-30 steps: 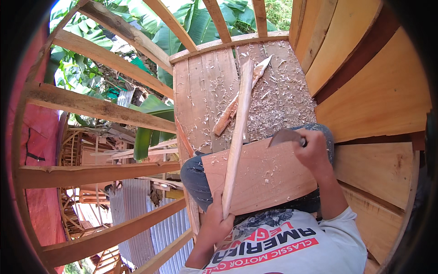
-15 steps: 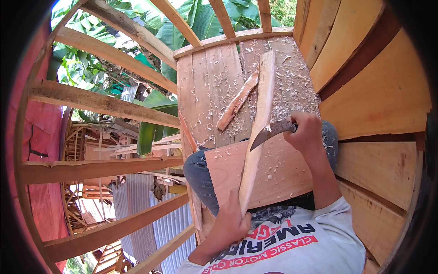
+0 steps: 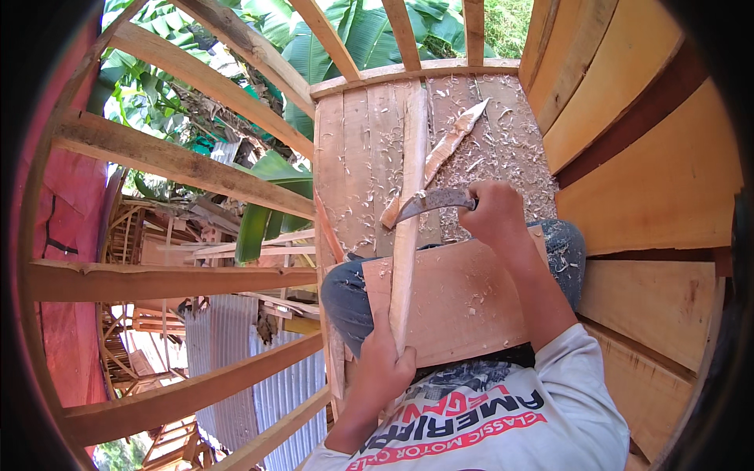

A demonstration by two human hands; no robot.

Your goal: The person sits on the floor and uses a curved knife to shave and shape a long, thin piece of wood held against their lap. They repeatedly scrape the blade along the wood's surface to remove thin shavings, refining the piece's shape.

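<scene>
Wooden stick (image 3: 403,271) in left hand (image 3: 382,363), extending forward.

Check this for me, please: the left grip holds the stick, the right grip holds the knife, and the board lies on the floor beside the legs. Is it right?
Not quite: the board lies across the legs, as the head view shows. The left grip does hold the stick, and the right grip the knife.
</scene>
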